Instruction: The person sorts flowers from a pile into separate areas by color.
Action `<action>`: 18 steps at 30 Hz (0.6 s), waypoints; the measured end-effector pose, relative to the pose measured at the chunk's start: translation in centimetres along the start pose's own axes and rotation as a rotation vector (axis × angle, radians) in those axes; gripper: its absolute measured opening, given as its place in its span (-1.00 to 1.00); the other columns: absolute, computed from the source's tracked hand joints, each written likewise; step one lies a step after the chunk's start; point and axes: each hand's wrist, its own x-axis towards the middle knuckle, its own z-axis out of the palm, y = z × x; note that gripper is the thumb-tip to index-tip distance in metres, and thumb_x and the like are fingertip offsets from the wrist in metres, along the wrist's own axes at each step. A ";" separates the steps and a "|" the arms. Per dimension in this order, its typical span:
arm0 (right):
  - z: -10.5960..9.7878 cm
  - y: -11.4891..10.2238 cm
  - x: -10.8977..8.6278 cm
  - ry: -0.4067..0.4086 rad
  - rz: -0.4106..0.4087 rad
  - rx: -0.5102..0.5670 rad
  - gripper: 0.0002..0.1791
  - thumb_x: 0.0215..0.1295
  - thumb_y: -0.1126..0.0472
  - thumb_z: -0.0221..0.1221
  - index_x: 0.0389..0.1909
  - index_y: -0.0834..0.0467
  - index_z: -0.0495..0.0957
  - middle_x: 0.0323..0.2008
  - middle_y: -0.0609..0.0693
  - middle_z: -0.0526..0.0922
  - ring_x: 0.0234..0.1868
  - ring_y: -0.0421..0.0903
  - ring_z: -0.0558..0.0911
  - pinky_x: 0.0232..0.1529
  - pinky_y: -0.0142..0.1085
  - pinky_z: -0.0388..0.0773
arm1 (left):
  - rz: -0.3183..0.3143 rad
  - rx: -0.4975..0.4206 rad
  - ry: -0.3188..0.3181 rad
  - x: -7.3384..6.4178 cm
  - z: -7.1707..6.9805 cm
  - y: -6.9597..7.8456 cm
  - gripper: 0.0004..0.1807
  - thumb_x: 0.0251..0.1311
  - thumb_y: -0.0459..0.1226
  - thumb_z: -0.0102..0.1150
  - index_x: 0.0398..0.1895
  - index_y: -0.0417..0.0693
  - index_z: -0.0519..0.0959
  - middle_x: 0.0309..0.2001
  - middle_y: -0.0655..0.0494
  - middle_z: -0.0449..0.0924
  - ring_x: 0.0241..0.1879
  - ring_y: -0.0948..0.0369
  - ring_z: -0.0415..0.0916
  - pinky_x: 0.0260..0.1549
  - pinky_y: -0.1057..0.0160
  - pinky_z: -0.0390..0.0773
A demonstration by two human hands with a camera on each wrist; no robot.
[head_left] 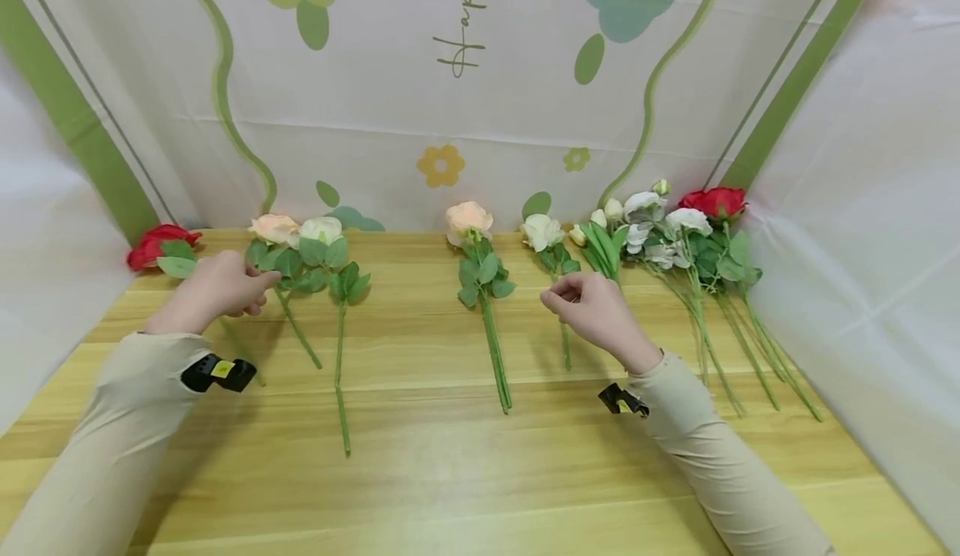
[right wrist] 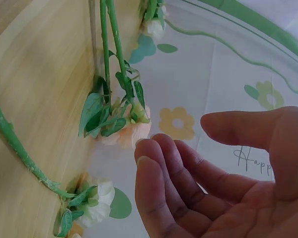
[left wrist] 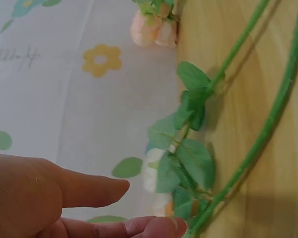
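Observation:
At the left, my left hand hovers between a red rose and a peach rose. Its thumb stands apart from the fingers with nothing between them; in the left wrist view the fingertips overlap a green stem. A white rose lies just right of the peach one. Over the stem of another white rose, my right hand hangs with loosely bent fingers and thumb apart, holding nothing. Between the hands lies a peach rose with two stems.
Right of my right hand lie white tulips, white flowers and a red rose, their stems fanned toward me. A printed cloth stands behind the wooden table; white cloth walls the right side.

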 end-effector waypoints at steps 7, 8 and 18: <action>0.0 -0.1 -0.1 -0.017 0.001 0.007 -0.75 0.40 0.08 0.18 -0.17 0.19 0.66 -0.36 -0.01 0.68 -0.34 0.04 0.67 -0.35 -0.17 0.56 | -0.003 -0.013 -0.003 1.2 1.1 -1.5 -0.46 0.44 -0.05 -0.05 -0.73 -0.06 0.54 -0.65 0.14 0.56 -0.61 0.21 0.46 -0.45 0.19 0.40; 0.0 -0.1 -0.1 -0.017 -0.001 0.007 -0.75 0.40 0.08 0.18 -0.17 0.19 0.66 -0.36 -0.01 0.68 -0.34 0.04 0.67 -0.35 -0.17 0.56 | 0.000 -0.014 -0.005 1.3 1.3 -1.5 -0.45 0.43 -0.05 -0.05 -0.75 -0.05 0.53 -0.68 0.15 0.54 -0.64 0.22 0.43 -0.46 0.19 0.38; -0.1 -0.2 -0.1 -0.032 0.003 0.008 -0.74 0.41 0.07 0.19 -0.15 0.20 0.65 -0.35 -0.01 0.68 -0.37 -0.04 0.66 -0.35 -0.18 0.57 | 0.000 0.000 -0.096 1.8 2.9 -1.1 -0.45 0.41 -0.05 -0.01 -0.77 -0.08 0.51 -0.78 0.16 0.38 -0.73 0.23 0.32 -0.55 0.21 0.37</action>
